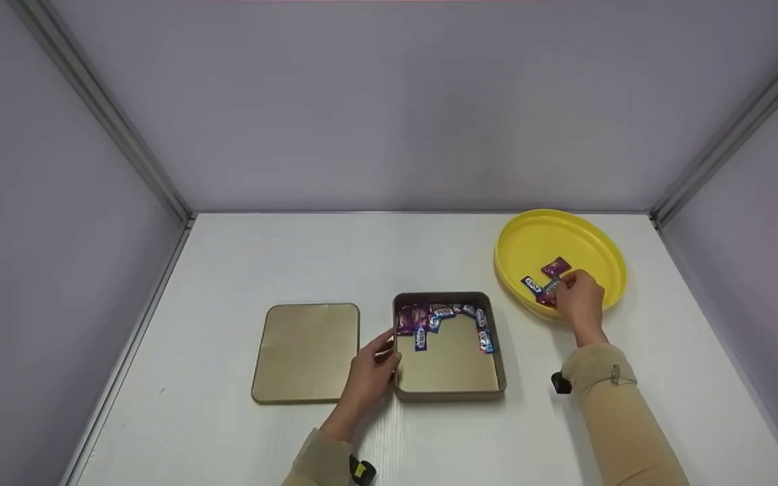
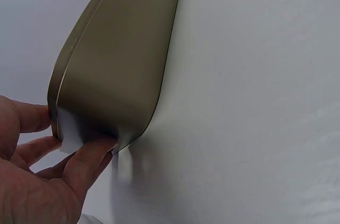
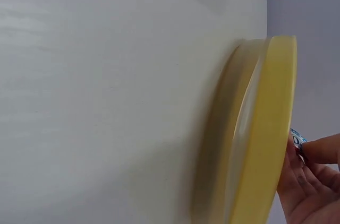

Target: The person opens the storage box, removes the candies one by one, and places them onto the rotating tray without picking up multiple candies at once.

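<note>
My right hand reaches over the near rim of a yellow round tray. Thumb and fingers pinch a small blue-and-white wrapped candy, whose edge shows in the right wrist view. Beside the fingertips in the tray lie a purple wrapped candy and a blue one. My left hand touches the left wall of an open gold square tin, fingertips against its side in the left wrist view. Inside the tin, purple candies and blue-and-white candies line the back and right edges.
A flat gold lid lies on the white table left of the tin. Grey panels enclose the table at the back and both sides. The tray stands near the table's back right.
</note>
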Demonstrator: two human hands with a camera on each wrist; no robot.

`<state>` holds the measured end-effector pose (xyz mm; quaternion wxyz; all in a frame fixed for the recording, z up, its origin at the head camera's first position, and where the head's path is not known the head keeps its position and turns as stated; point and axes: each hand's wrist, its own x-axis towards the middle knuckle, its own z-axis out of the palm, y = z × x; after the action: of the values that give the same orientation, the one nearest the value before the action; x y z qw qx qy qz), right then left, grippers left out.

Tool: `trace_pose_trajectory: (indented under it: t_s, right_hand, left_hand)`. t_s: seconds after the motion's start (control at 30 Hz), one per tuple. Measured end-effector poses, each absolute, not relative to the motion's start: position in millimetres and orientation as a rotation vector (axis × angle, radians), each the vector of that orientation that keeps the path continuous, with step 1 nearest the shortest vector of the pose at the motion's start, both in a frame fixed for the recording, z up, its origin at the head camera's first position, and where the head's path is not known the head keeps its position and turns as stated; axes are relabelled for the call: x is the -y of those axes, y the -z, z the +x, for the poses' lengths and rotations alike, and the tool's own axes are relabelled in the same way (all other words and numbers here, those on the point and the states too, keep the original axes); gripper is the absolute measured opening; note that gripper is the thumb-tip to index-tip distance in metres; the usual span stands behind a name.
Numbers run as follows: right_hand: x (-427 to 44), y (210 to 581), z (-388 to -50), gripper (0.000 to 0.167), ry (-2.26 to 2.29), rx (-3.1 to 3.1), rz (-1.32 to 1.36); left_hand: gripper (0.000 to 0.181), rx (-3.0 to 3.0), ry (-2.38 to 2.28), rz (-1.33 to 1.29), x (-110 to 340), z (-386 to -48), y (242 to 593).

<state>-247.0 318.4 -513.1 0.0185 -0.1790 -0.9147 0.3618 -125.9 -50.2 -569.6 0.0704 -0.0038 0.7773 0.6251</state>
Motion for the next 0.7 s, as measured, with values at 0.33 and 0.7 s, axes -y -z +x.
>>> trace_pose_trajectory:
  t_s: [0.33, 0.7]
  right_hand:
    - [-324, 518, -255, 0.039, -1.143, 2.882, -0.559]
    - [-294, 514, -223, 0.031, -1.03, 2.828, -0.07]
  left_hand:
    - [0.05, -2.339, -1.857, -0.033, 50, -127, 570]
    - [0.05, -2.301, -1.887, -0.048, 49, -127, 570]
